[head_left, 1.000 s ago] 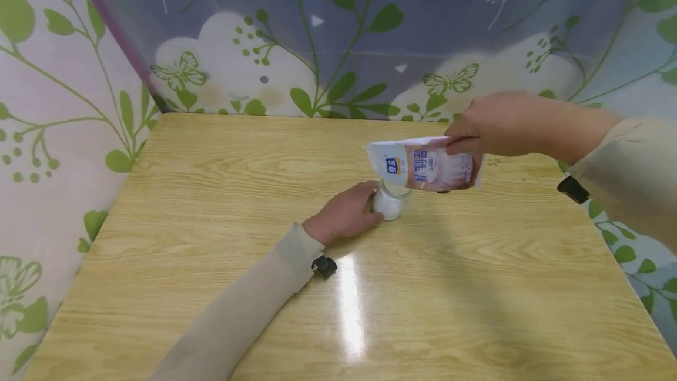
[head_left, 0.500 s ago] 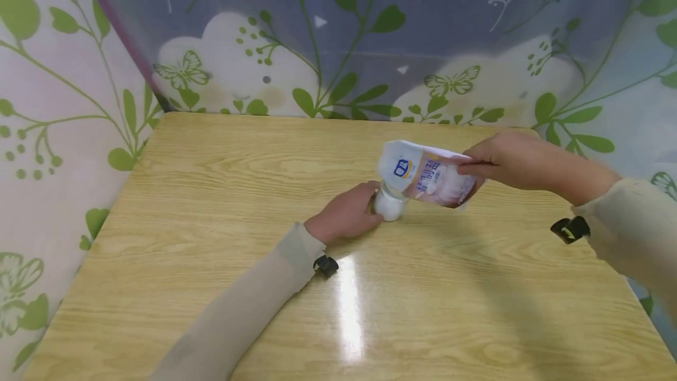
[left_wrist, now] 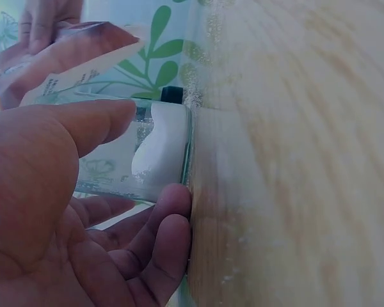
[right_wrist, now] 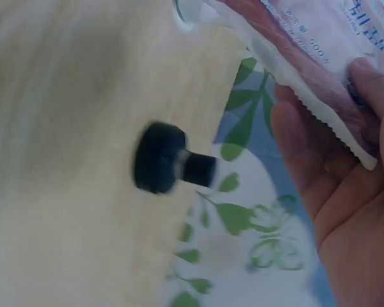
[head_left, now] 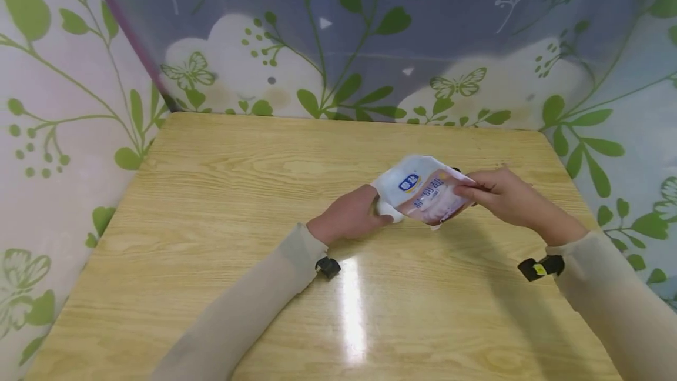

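Note:
My left hand (head_left: pixel 346 214) grips a small clear glass jar, its thumb and fingers on either side of the wall. In the left wrist view the jar (left_wrist: pixel 163 144) stands on the table, with white salt heaped in its lower part. My right hand (head_left: pixel 499 193) pinches the far end of a white and pink printed salt bag (head_left: pixel 423 190), thumb on the front and fingers behind. The bag tilts down leftward, and its end overlaps the jar's mouth, hiding it in the head view. Bag and jar also lie close together in the left wrist view.
A black knob-shaped piece, like a lid with a stub (right_wrist: pixel 160 158), sits on the table near its far edge, mostly behind the bag in the head view. White grains (left_wrist: pixel 230 272) are scattered on the wooden tabletop (head_left: pixel 254 163). Leaf-patterned cloth walls surround the table.
My right hand has come down and toward me, turning the bag so its printed front faces up more and covers more of the jar. My left hand has stayed on the jar.

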The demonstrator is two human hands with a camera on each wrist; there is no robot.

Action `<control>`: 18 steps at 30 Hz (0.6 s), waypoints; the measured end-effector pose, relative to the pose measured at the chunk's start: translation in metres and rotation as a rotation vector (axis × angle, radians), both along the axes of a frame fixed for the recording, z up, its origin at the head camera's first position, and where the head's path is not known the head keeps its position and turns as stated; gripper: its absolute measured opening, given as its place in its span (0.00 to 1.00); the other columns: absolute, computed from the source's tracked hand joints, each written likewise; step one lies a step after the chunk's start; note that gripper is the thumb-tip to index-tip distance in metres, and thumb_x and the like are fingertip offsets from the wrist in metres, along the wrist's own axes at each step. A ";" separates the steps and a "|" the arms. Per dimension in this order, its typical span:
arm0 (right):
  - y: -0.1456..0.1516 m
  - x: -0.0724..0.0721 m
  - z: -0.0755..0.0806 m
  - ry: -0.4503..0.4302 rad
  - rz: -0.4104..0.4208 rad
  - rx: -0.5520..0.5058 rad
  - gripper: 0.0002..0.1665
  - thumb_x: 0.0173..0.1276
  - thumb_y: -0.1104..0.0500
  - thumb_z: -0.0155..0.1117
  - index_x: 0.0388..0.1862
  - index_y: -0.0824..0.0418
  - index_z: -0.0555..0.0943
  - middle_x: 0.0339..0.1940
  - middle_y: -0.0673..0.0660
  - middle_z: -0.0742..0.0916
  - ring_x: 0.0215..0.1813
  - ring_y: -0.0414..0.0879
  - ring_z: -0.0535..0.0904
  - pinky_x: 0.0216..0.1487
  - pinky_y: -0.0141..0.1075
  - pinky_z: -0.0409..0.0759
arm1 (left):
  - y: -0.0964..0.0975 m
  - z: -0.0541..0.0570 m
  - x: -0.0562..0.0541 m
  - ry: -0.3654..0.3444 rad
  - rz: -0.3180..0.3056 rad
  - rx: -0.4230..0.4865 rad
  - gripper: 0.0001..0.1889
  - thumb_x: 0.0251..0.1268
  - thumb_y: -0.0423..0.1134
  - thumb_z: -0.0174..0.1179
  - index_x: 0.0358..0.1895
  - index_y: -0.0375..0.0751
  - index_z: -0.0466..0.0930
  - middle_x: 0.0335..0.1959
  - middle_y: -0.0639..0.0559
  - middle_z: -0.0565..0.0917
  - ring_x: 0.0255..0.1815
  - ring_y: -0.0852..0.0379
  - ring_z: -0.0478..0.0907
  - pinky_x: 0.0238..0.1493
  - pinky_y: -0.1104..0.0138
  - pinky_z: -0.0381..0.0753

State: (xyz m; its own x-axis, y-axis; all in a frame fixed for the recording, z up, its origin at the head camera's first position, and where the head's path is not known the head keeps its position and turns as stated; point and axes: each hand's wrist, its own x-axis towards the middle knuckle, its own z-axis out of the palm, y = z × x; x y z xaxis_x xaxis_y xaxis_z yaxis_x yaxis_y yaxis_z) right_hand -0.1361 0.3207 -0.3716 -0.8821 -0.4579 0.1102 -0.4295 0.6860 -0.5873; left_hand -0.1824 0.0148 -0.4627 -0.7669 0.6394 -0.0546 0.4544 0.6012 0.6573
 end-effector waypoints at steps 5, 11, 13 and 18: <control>0.021 0.014 -0.030 -0.100 -0.111 -0.223 0.12 0.78 0.67 0.60 0.54 0.66 0.88 0.43 0.44 0.90 0.42 0.29 0.81 0.42 0.24 0.80 | 0.013 0.005 0.000 0.029 -0.046 0.000 0.30 0.71 0.51 0.66 0.69 0.40 0.69 0.59 0.51 0.80 0.52 0.57 0.78 0.53 0.62 0.79; 0.045 0.032 -0.058 -0.156 -0.236 -0.581 0.17 0.80 0.67 0.57 0.56 0.53 0.88 0.49 0.38 0.88 0.50 0.29 0.83 0.48 0.23 0.80 | 0.025 0.005 -0.001 0.022 -0.078 -0.002 0.36 0.74 0.51 0.63 0.76 0.39 0.63 0.70 0.47 0.76 0.67 0.53 0.75 0.65 0.58 0.76; 0.052 0.038 -0.065 -0.177 -0.288 -0.741 0.18 0.80 0.66 0.57 0.55 0.50 0.88 0.46 0.42 0.89 0.46 0.31 0.84 0.45 0.24 0.82 | 0.028 0.004 -0.001 0.011 -0.085 0.003 0.36 0.74 0.52 0.63 0.77 0.39 0.62 0.71 0.47 0.75 0.68 0.53 0.75 0.66 0.58 0.75; 0.079 0.051 -0.078 -0.203 -0.409 -1.111 0.14 0.78 0.66 0.58 0.51 0.53 0.88 0.41 0.46 0.89 0.37 0.34 0.83 0.35 0.23 0.78 | 0.034 -0.003 -0.003 -0.009 -0.084 0.009 0.37 0.74 0.53 0.63 0.78 0.41 0.61 0.72 0.48 0.74 0.70 0.54 0.73 0.66 0.58 0.75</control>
